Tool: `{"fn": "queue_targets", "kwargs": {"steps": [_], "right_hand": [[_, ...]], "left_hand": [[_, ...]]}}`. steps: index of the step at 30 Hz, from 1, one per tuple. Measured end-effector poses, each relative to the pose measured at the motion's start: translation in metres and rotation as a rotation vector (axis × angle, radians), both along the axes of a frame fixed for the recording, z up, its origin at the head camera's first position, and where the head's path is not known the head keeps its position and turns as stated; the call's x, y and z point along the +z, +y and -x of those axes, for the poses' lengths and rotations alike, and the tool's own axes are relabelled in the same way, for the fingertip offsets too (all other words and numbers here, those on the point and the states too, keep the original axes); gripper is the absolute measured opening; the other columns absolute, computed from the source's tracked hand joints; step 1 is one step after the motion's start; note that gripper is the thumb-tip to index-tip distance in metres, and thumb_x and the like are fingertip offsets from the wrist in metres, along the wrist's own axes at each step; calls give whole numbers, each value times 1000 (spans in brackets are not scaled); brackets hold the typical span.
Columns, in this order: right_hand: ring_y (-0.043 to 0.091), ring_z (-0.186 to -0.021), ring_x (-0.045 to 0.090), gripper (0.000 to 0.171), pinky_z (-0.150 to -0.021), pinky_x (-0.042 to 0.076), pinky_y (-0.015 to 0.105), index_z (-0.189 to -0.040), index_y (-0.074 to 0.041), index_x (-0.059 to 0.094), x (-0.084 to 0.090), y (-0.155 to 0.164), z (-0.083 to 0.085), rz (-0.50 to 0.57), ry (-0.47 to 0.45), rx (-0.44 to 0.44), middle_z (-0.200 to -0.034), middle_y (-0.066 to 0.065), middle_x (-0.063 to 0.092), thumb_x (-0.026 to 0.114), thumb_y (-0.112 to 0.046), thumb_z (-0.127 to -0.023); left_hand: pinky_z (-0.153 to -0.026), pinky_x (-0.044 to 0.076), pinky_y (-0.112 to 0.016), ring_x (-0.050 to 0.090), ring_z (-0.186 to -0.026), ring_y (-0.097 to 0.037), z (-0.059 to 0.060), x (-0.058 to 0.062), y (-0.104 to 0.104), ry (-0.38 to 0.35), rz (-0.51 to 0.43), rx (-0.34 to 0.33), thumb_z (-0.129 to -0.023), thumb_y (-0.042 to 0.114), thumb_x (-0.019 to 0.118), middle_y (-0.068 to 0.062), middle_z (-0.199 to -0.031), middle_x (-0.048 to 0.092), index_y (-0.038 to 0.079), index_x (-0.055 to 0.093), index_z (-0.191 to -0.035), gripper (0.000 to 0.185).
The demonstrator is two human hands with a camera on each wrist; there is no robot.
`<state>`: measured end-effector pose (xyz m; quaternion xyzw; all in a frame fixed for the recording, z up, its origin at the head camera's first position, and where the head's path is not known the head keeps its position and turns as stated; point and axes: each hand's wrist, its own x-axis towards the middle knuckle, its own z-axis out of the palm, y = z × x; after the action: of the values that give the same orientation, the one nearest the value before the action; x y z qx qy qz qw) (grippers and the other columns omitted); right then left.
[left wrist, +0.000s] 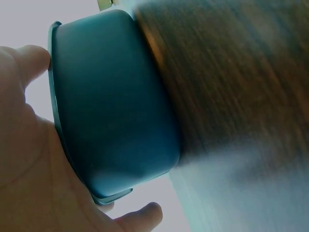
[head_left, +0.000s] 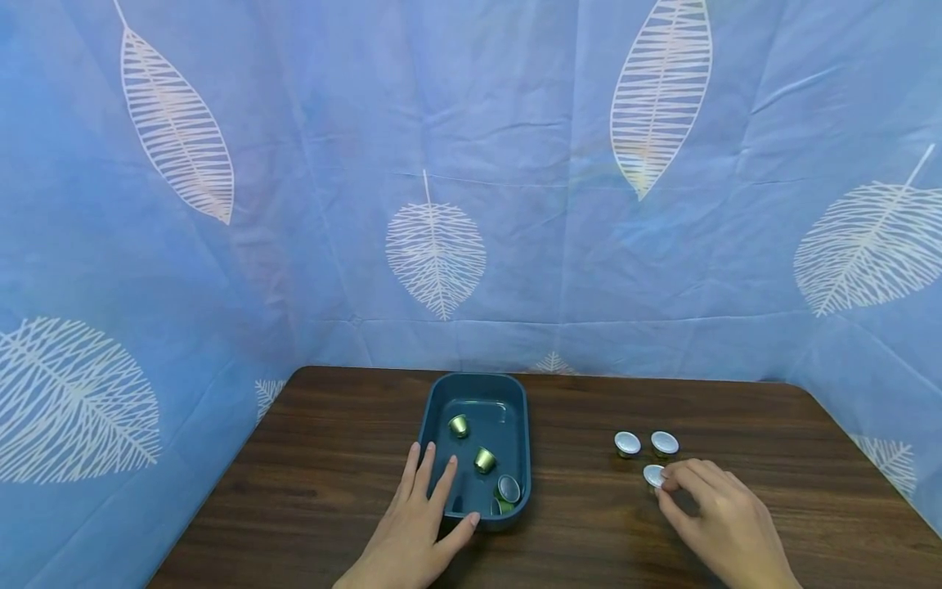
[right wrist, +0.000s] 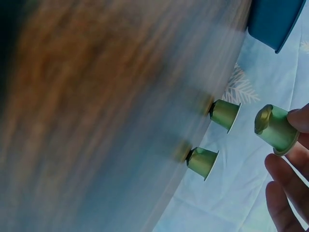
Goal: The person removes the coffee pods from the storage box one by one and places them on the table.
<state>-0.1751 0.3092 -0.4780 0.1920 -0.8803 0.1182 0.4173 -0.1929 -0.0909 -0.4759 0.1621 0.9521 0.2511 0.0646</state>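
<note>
A green capsule (right wrist: 276, 129) is up, pinched in the right hand's (head_left: 724, 523) fingertips: the lifting step, it seems. Two more capsules (head_left: 627, 444) stand just beyond them; a tray (head_left: 527, 433) sits under the left hand's (head_left: 412, 523) spread fingers. Next calls for a steady pinch.

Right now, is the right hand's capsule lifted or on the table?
Lifted: the right wrist view shows the capsule, pinched by the right hand, clear of the table.
</note>
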Motion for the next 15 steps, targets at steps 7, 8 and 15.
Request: {"fn": "queue_targets", "kwargs": {"steps": [7,8,15], "right_hand": [[7,-66,62,65,-57,45,17,-79,-25,66,-2,3,-4,-5,-47,-27,-84,-13,70,28,-70,-107],[6,-66,61,65,-56,44,18,-79,-26,66,-2,4,-4,-8,-53,-31,-84,-13,70,27,-69,-107],[-5,-64,43,33,-50,40,22,-78,-25,64,1,9,-5,-54,-149,-81,-85,-13,69,96,-19,-72]], "left_hand": [[-117,33,-81,0,-169,-45,0,-1,0,2,4,-5,-102,72,54,-17,-183,8,17,35,-170,89],[-117,33,-81,0,-169,-45,0,-1,-1,1,2,-6,-103,72,54,-17,-183,8,17,35,-170,89],[-118,32,-81,-1,-169,-46,-1,0,-1,0,-14,-13,-104,70,54,-19,-182,7,15,35,-170,88]]}}
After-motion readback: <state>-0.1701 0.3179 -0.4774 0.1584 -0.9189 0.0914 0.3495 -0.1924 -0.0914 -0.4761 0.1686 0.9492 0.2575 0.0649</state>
